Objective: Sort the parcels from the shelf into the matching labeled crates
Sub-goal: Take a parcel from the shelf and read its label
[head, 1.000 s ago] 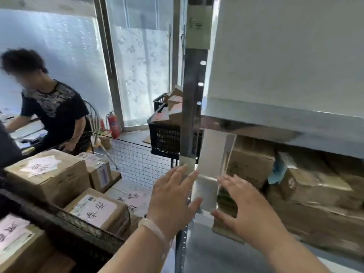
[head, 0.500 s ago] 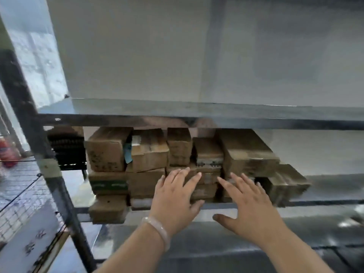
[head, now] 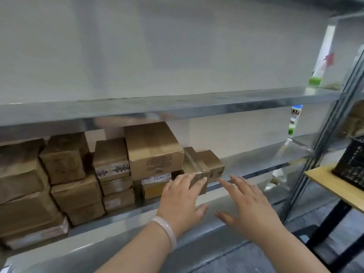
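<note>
the shelf (head: 254,160) is grey metal, and brown parcels (head: 75,196) fill its left half, stacked two and three high from its left end to near its middle. at the right end of that stack a big box (head: 155,152) sits on top of lower parcels, its top close under the shelf board above. just right of it, on the shelf floor, lies a small box (head: 204,164) with clear tape along its top, set at an angle. the left hand (head: 180,200), a pale bracelet (head: 167,231) on its wrist, reaches in over the shelf's front edge with fingers straight and spread, the tips over the small box's near end; it grips nothing. the right hand (head: 250,205) hovers beside it over the bare shelf, fingers straight and fanned, holding nothing and apart from the small box. right of the shelf's post a black crate (head: 350,166) stands on a wooden table (head: 332,186).
</note>
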Demonstrator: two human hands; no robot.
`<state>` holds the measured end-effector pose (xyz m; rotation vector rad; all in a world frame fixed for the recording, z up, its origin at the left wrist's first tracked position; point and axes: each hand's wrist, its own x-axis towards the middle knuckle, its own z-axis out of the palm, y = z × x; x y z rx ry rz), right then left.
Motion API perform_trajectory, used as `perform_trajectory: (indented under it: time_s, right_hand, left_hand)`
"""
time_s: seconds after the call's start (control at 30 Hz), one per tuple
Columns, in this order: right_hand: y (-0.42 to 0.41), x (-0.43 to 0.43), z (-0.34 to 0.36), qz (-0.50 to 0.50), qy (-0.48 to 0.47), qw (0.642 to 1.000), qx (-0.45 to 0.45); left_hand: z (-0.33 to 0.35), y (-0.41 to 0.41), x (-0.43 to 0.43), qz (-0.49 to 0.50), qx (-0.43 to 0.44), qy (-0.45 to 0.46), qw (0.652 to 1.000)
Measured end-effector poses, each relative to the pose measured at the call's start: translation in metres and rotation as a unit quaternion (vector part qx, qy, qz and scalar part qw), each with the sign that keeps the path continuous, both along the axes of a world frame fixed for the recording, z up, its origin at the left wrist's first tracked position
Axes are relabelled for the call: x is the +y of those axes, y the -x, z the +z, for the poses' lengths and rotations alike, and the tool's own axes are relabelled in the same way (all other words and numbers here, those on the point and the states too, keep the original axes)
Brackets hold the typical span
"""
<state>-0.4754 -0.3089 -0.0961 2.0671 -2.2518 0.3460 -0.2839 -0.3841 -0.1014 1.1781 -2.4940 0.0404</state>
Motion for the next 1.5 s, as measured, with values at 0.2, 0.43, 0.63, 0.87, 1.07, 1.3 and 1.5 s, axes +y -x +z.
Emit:
perform_trajectory:
  time_s: [0.2, 0.43, 0.63, 0.87, 1.07, 1.3, 1.5]
  right_hand:
    - [0.051, -0.049, -0.015, -0.023, -0.016, 1.0, 0.0]
    - [0.097, -0.117, -0.029, -0.035, -0.047, 0.998, -0.023]
    - [0.113, -0.168, -0.06, -0.031, -0.086, 0.993, -0.072]
    - [0.139, -0.257, -0.079, -0.04, -0.127, 0.977, -0.168]
    - [0.152, -0.32, -0.103, -0.083, -0.182, 0.899, -0.389]
    - [0.176, -0.316, -0.12, -0.07, -0.178, 0.85, -0.491]
    - [0.226, -0.269, -0.092, -0.005, -0.075, 0.8, -0.595]
  left_hand:
    - [-0.018, 0.059, -0.057, -0.035, -0.019, -0.018, 0.999]
    - [-0.033, 0.103, -0.13, -0.043, -0.015, -0.055, 0.997]
    - [-0.045, 0.122, -0.174, -0.005, -0.002, -0.076, 0.997]
    - [-0.054, 0.13, -0.192, 0.058, -0.002, -0.089, 0.994]
    - [-0.055, 0.147, -0.192, 0.146, 0.01, -0.105, 0.984]
    - [-0.054, 0.178, -0.188, 0.22, 0.032, -0.095, 0.97]
    - [-0.048, 0.231, -0.171, 0.238, 0.159, -0.146, 0.947]
